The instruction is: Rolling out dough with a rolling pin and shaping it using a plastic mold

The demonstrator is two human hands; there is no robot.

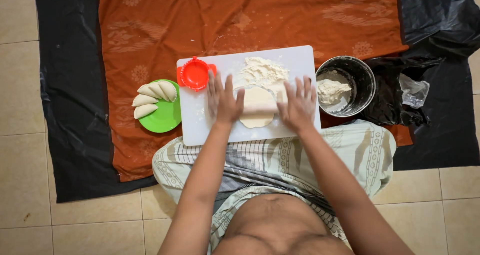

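Note:
A white cutting board lies on an orange patterned cloth. On it a flattened round of pale dough sits under a rolling pin that is mostly hidden by my hands. My left hand presses flat on the pin's left end, fingers spread. My right hand presses on its right end the same way. A heap of loose flour lies just beyond the dough. A red round dumpling press rests at the board's far left corner.
A green plate left of the board holds several folded crescent pastries. A metal bowl with a lump of dough stands to the right. Black plastic sheeting and a crumpled clear bag lie around, on a tiled floor.

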